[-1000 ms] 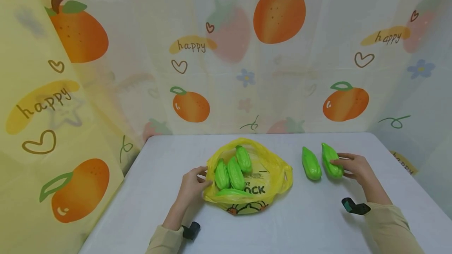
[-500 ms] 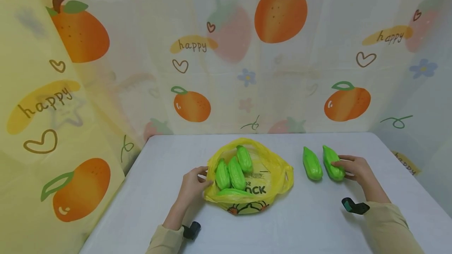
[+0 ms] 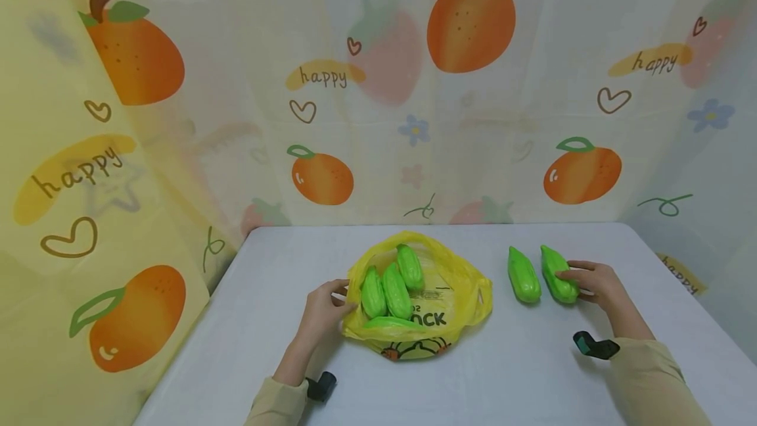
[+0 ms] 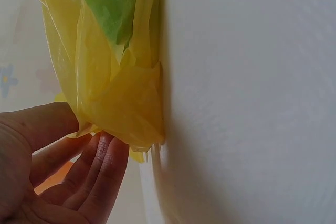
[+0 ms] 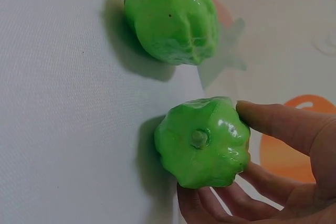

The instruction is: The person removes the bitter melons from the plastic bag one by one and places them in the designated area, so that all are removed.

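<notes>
A yellow plastic bag with dark print lies mouth-up on the table. Inside it rest several glossy green ribbed toy vegetables, long and tapered like bitter gourds. My left hand pinches the bag's left rim between thumb and fingers; the left wrist view shows the thin yellow film at the fingertips. On the right, my right hand grips another green vegetable by its right side, thumb above and fingers below in the right wrist view. Whether that one touches the table I cannot tell. Beside it lies a similar vegetable, untouched.
The white-covered table extends around the bag and both hands. A printed fruit curtain hangs behind its back edge and along the sides. Small black devices sit at the left wrist and the right wrist.
My right hand and the green vegetable in it have come down slightly, toward me. The left hand stays at the bag's rim, and the view has shifted a little.
</notes>
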Motion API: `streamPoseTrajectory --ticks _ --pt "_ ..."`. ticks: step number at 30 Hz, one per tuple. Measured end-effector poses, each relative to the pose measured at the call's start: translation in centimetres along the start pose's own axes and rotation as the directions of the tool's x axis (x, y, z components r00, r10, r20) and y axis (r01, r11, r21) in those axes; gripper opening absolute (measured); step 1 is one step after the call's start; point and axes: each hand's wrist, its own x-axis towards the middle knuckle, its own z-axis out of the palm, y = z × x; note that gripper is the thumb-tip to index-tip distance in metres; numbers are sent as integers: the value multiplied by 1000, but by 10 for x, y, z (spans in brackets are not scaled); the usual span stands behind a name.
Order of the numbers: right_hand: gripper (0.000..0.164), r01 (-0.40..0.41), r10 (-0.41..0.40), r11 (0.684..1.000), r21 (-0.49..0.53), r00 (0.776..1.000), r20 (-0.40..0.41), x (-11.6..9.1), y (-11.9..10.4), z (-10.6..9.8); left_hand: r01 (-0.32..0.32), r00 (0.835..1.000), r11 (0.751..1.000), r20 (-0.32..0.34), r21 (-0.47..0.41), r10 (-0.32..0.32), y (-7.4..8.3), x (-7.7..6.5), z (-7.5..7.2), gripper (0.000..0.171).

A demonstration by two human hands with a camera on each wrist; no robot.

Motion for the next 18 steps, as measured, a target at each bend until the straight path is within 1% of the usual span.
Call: streamPoseTrajectory --ticks 3,10,18 --pt "81 7 -7 1000 -11 1000 1 0 1 -1 -13 1000 1000 -5 4 13 0 0 0 45" --pt "79 9 -9 1000 -5 1000 -7 0 2 -2 38 999 999 12 -6 -38 0 1 0 46" --pt "81 -1 1 1000 1 1000 -15 -1 3 -5 29 999 1000 16 -6 -29 0 1 0 46"
